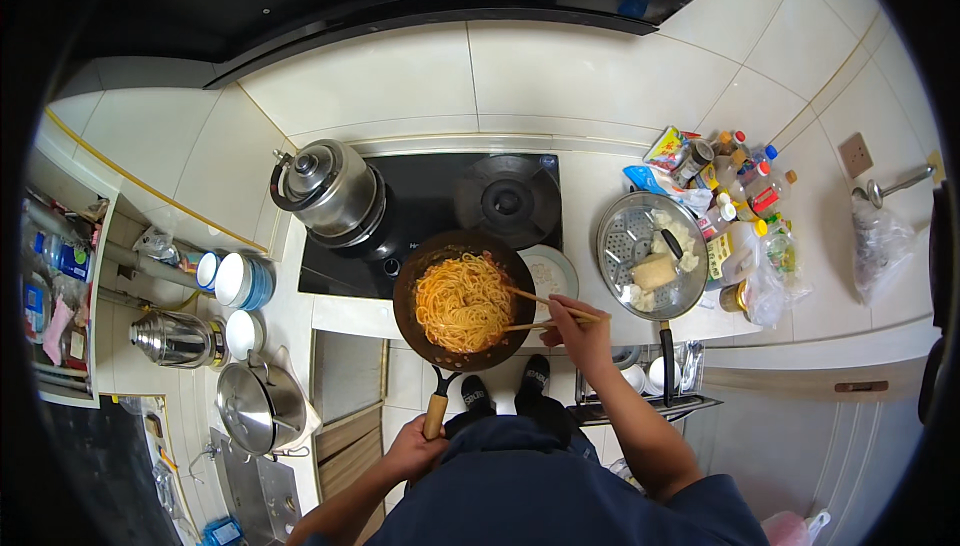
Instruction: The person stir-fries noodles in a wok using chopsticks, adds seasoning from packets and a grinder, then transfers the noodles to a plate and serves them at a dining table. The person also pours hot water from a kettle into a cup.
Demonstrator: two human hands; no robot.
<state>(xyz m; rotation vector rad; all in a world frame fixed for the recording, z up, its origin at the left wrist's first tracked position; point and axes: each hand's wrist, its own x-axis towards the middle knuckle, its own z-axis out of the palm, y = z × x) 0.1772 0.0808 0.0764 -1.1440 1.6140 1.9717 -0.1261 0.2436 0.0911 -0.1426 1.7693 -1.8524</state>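
Observation:
Sauced noodles [461,302] lie heaped in a dark wok [409,268], with red bits of sauce around them. My left hand [412,447] grips the wok's wooden handle [435,417] near its end. Between the fingers of my right hand [576,332] is a pair of wooden chopsticks [551,300]; they are spread, and their tips reach the right edge of the noodles. The wok is held over the front edge of the black gas stove [420,186]. Partly hidden behind the wok and my right hand, a pale plate [566,265] rests on the counter.
A steel kettle [334,190] stands on the left burner. To the right is a lidded steamer pan [611,276] with food inside, beside crowded bottles [739,235]. Stacked bowls [236,280] and a steel pot [259,407] occupy the left counter. A pull-out dish rack [645,396] juts out below.

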